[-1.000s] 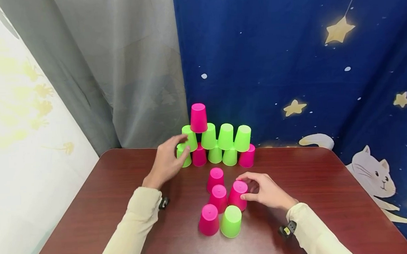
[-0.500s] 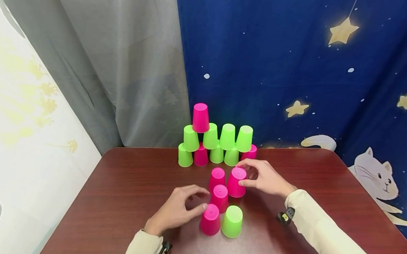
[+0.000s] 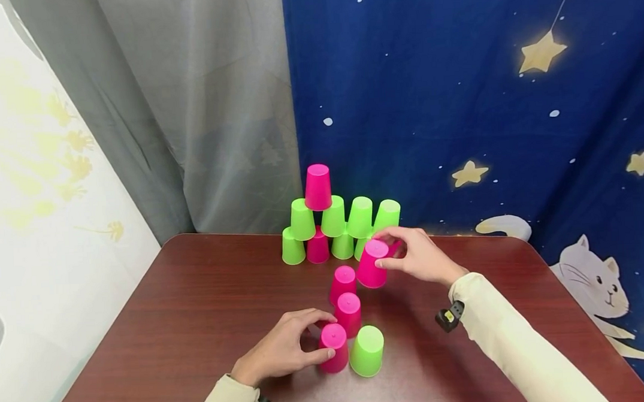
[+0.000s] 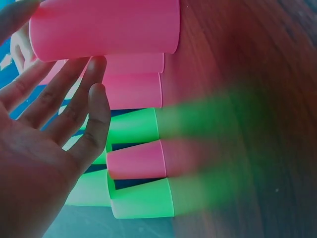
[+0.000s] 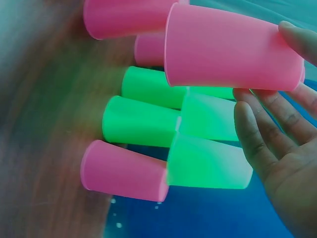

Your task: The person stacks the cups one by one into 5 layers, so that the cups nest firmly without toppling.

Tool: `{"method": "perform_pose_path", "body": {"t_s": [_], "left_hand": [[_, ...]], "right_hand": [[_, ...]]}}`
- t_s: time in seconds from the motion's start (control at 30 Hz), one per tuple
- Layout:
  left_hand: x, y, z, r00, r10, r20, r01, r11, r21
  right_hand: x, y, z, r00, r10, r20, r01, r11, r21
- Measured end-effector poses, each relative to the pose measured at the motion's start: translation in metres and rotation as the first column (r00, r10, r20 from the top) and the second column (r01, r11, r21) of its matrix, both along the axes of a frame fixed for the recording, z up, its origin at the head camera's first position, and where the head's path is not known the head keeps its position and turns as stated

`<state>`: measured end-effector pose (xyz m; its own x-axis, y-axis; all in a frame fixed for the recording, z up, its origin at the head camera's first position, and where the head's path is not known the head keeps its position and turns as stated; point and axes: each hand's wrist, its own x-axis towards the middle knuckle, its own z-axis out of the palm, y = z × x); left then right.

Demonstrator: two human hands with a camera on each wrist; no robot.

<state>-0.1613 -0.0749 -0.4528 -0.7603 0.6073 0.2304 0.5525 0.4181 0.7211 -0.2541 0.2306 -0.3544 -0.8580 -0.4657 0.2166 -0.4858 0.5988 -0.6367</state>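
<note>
My right hand [image 3: 424, 256] holds an upside-down pink cup [image 3: 372, 265] by thumb and fingertips near its base; the right wrist view shows this pink cup [image 5: 228, 49] off the table. At the front, my left hand [image 3: 285, 346] has thumb and fingers around another upside-down pink cup [image 3: 335, 344], which stands on the table. In the left wrist view, fingertips [image 4: 96, 67] meet this pink cup's side [image 4: 109, 25]. A green cup [image 3: 367, 352] stands just right of it. Behind it are a nearer pink cup [image 3: 348, 314] and a farther pink cup [image 3: 344, 283].
At the back of the brown table [image 3: 212, 290] stands a stacked row of cups: green and pink below, green cups [image 3: 360, 216] above, and one pink cup [image 3: 318, 188] on top at left. Grey and blue curtains [image 3: 403, 89] hang behind. My right hand hides the row's right end.
My right hand has lifted its pink cup and carried it away toward the back row. My left hand has come from the row's left end down to the front pink cup.
</note>
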Motion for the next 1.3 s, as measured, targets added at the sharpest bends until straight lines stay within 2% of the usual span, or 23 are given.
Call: {"method": "perform_pose_path", "body": {"t_s": [0.13,0.33,0.67,1.07,1.3], "left_hand": [[-0.001,0.000,-0.001,1.000,-0.010,-0.007,0.010,1.000,0.008],[-0.002,0.000,0.000,0.999,-0.028,-0.037,0.028,1.000,0.010],[-0.004,-0.001,0.001,0.997,-0.029,-0.077,0.026,0.999,-0.033],[-0.004,-0.002,0.003,0.995,-0.026,-0.100,0.019,0.998,-0.063],[-0.004,-0.002,0.004,0.996,-0.025,-0.083,0.019,0.997,-0.079]], "right_hand": [[-0.007,-0.002,0.013,1.000,-0.001,0.009,0.001,1.000,-0.001],[-0.019,-0.005,0.033,1.000,-0.009,-0.029,0.010,1.000,0.030],[-0.037,-0.009,0.069,0.997,-0.009,-0.076,0.014,0.997,0.074],[-0.061,-0.014,0.090,0.994,-0.067,-0.089,0.077,0.992,0.105],[-0.075,-0.025,0.102,0.992,-0.079,-0.102,0.090,0.990,0.107]]}}
